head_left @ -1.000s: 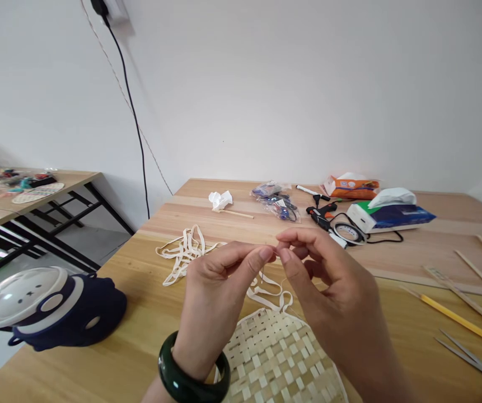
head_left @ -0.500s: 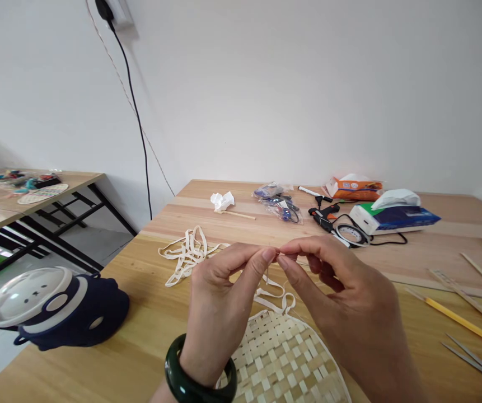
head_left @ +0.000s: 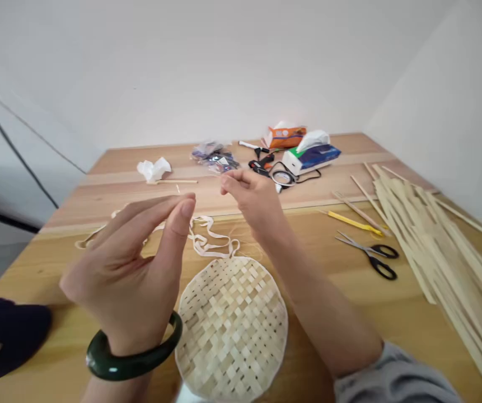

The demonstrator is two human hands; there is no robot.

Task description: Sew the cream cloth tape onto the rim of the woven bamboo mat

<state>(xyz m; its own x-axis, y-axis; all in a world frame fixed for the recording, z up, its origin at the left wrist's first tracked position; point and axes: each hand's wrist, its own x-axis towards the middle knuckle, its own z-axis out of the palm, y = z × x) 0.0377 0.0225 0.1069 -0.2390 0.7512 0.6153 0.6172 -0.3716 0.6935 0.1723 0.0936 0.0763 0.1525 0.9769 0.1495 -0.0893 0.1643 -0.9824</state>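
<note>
My left hand (head_left: pixel 140 263), with a dark green bangle (head_left: pixel 134 352) on its wrist, is raised at the left with thumb and index fingertip pressed together. What it pinches is too fine to make out. My right hand (head_left: pixel 253 196) reaches farther forward, its fingers closed in a pinch, and any thin thing in it does not show. Between and below the hands lies a round woven mat (head_left: pixel 232 330) of pale strips, edged with white binding. From its top edge runs a loose white tape (head_left: pixel 209 243), partly hidden behind my left hand.
Scissors (head_left: pixel 370 252), a yellow pencil-like stick (head_left: pixel 350 221) and a heap of flat pale strips (head_left: pixel 429 235) lie at the right. Farther back are a glue gun (head_left: pixel 261 165), tissue packs (head_left: pixel 312 158), bagged items (head_left: pixel 215 157) and crumpled tissue (head_left: pixel 154 168). A navy pouch (head_left: pixel 9 336) sits front left.
My hands have come apart: the right has stretched forward and away, while the left stays pinched nearer me. The view has swung right and down, showing the scissors and strips more fully.
</note>
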